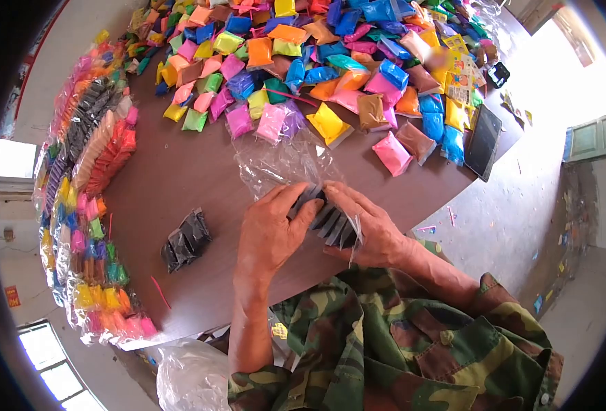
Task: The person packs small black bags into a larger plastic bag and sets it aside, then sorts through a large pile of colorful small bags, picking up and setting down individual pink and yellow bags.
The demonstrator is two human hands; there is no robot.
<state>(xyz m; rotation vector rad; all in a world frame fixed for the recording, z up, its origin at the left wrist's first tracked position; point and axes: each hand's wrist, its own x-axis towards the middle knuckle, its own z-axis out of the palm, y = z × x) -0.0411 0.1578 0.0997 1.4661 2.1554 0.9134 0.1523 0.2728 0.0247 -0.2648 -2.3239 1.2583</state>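
Observation:
A row of small black packets (pixel 336 227) is between my two hands, over the near part of the table. My left hand (pixel 270 226) is closed, its thumb and fingers gripping the packets at their left end. Wrapped round the right side of the row is my right hand (pixel 371 229), also closed. Crumpled clear plastic (pixel 275 164) spreads over the table just beyond my fingertips, and some clear film shows by my right hand. To the left of my hands lies another bunch of black packets (pixel 186 240).
A big heap of colourful packets (pixel 269 51) covers the table's (pixel 214 157) far side. Bundles of bagged packets (pixel 90 171) line the left edge. A dark phone-like slab (pixel 483 142) lies near the right edge. A pink strip (pixel 160 292) lies at front left.

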